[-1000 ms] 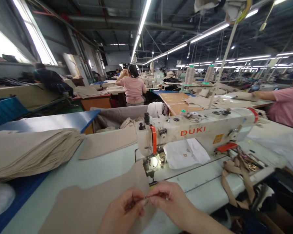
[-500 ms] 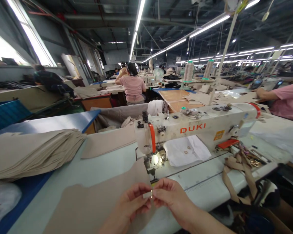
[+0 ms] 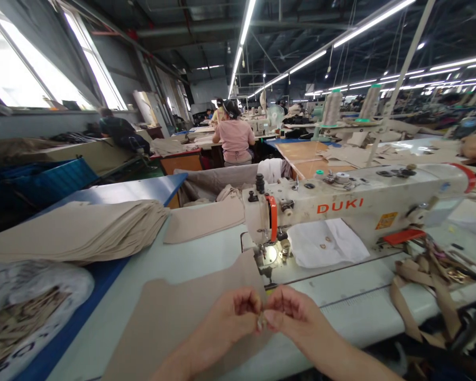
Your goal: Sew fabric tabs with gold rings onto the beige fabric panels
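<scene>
My left hand [image 3: 238, 312] and my right hand [image 3: 289, 315] meet fingertip to fingertip, both closed in a pinch. Between them is a small fabric tab with a gold-coloured metal fitting [image 3: 261, 320], mostly covered by the fingers. Beneath the hands a flat beige fabric panel [image 3: 182, 304] lies on the pale table, its far corner reaching the needle area of the white sewing machine [image 3: 341, 201]. Two small metal rings [image 3: 325, 242] rest on a white cloth [image 3: 301, 246] on the machine bed.
Left stands a stack of beige panels [image 3: 79, 230], with a plastic bag of fabric pieces [image 3: 27, 317] in front. Another panel [image 3: 206, 218] lies behind the needle. Beige straps [image 3: 416, 296] hang over the table's right edge. A person in pink [image 3: 234, 137] sits ahead.
The view has swung left, bringing the bag of pieces into sight. My hands have drawn tighter together; the tab and its metal fitting, clearer before, are now mostly hidden by my fingers.
</scene>
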A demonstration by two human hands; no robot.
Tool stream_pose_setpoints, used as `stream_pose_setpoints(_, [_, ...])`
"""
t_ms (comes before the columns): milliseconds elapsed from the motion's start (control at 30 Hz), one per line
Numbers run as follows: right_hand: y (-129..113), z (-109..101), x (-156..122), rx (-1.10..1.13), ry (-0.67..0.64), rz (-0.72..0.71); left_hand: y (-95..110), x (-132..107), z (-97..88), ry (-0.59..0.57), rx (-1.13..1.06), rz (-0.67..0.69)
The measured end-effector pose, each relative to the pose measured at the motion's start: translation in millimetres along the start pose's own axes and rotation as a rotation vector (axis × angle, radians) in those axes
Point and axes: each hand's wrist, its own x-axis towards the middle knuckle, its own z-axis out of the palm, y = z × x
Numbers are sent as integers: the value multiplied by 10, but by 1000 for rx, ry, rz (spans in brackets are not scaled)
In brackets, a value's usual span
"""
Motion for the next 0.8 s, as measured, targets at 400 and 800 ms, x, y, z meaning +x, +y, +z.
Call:
stream_pose_setpoints(400, [9,-27,-146,-503,60,-321,-1,-57,42,109,41,-13])
stream_pose_setpoints(800, [164,-7,-94,-92,87,-105,61,-15,124,276,-200,-71])
